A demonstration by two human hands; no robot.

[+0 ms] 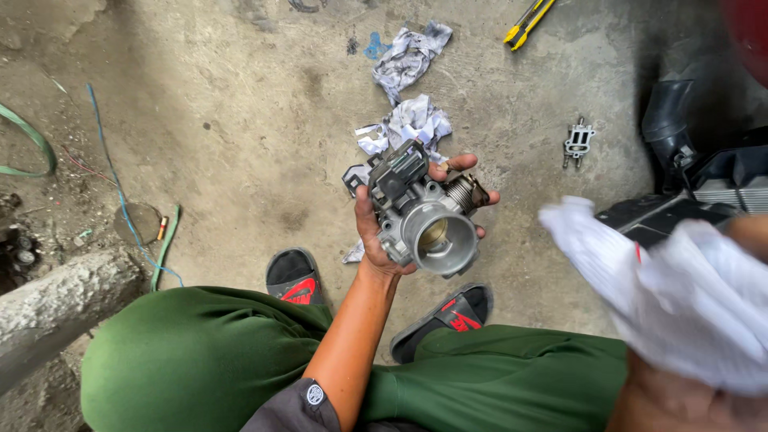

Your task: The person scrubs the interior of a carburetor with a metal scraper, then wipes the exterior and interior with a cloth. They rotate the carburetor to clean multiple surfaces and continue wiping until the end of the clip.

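We hold a throttle body [422, 214] in our left hand [376, 232] and a white cloth [680, 296] in our right.

Our left hand grips the metal part from behind, thumb on its near side and fingertips [464, 164] curled over the far edge, so its round bore faces up at us above the concrete floor [240, 120]. Our right hand [748, 232] is mostly hidden by the blurred cloth at the right edge; we cannot tell how it closes. Crumpled paper [408, 120] lies on the floor just beyond the part, a small metal piece [578, 142] further right, and black sandals [292, 276] below.
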